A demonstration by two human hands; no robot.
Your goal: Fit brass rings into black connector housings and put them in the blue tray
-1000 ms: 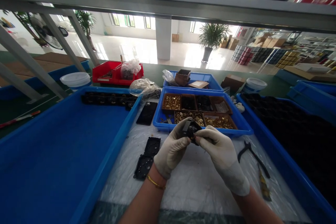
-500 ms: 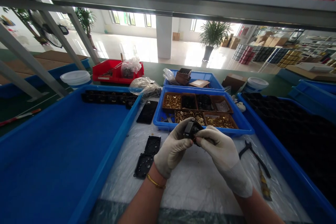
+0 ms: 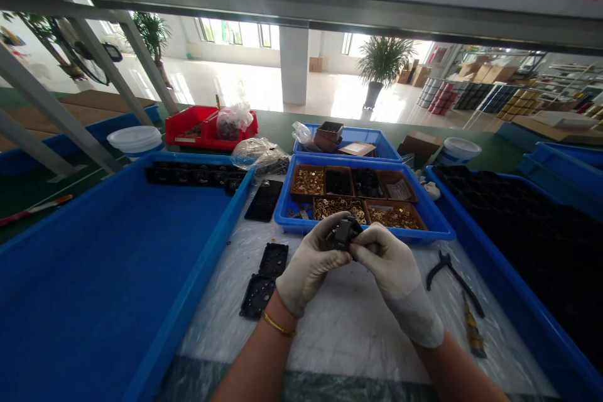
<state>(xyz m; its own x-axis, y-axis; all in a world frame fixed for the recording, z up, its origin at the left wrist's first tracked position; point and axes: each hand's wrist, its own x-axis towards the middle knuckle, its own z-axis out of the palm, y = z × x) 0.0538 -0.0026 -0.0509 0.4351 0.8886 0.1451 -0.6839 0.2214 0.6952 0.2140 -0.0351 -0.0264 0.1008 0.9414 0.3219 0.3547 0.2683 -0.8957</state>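
Note:
In white gloves, both of my hands meet at a small black plastic housing (image 3: 346,232) held just in front of the parts tray. My left hand (image 3: 315,260) wraps round its left side, thumb along the bottom. The fingers of my right hand (image 3: 391,267) are closed at its right edge; whether a small part sits between them is hidden. Two flat black covers (image 3: 258,295) with holes lie left of my left wrist. Behind the housing, the blue tray (image 3: 292,225) carries brown boxes of brass pieces (image 3: 391,218) and black parts.
Pliers (image 3: 455,279) and a yellow-handled screwdriver (image 3: 475,333) lie at right. A large blue bin (image 3: 117,264) stands left, with a row of black housings at its back. Another bin (image 3: 509,301) full of black parts stands right. A black phone (image 3: 264,201) lies beside the tray.
The black housing has turned slightly in my hands. My right hand has shifted a little to the left, its fingers still at the housing's edge.

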